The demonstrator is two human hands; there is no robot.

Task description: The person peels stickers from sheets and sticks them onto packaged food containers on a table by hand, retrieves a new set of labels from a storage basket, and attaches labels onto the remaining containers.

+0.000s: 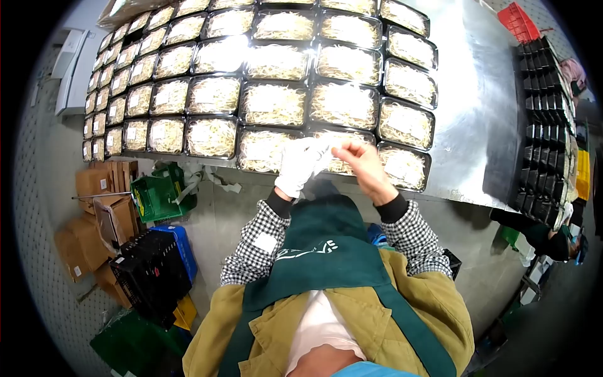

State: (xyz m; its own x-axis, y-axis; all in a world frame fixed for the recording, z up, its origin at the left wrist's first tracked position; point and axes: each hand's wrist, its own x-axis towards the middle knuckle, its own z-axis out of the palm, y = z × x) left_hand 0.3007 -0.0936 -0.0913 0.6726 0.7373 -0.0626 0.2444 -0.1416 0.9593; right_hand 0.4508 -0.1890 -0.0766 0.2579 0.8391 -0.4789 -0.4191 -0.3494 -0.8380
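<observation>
Black trays (pixel 402 129), five, form the column beside one bare right hand (pixel 366 166).

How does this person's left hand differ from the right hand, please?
The left hand wears a white glove; the right hand is bare. The left hand's sleeve carries a white patch; the right hand's sleeve shows none. Both hands are at the front row of trays.

Decent room for a hand over the metal tabletop (pixel 471 119), between the filled trays (pixel 344 105) and the stacked black trays (pixel 543 132). Those filled ones sit nearly rim to rim, so gaps are tight.
</observation>
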